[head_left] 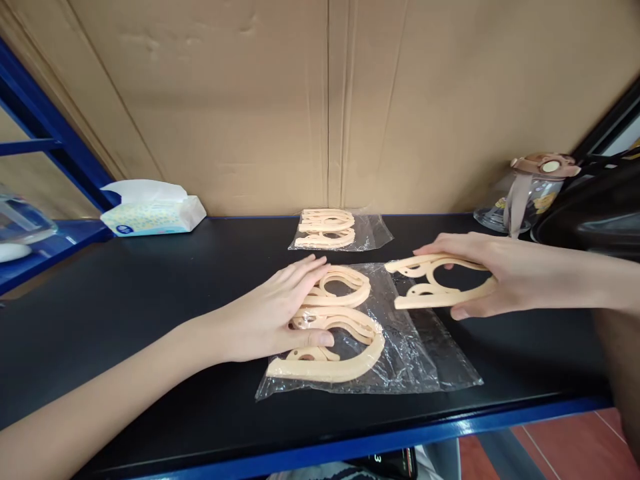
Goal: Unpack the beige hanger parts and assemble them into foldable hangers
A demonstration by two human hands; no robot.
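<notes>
My left hand [273, 310] lies flat with fingers together on a stack of peach plastic folding hangers [345, 333] that sits inside a clear plastic bag [425, 357] on the black table [125, 307]. My right hand [500, 273] grips one peach folded hanger [435, 283] by its right end, holding it just above the open side of the bag. Thumb below, fingers over the top.
A second sealed bag of peach hangers [333, 230] lies at the back against the cardboard wall. A tissue pack [150, 213] sits back left. A lidded glass jar [530, 190] and a black bag [595, 213] stand back right. The blue table edge [400, 433] runs in front.
</notes>
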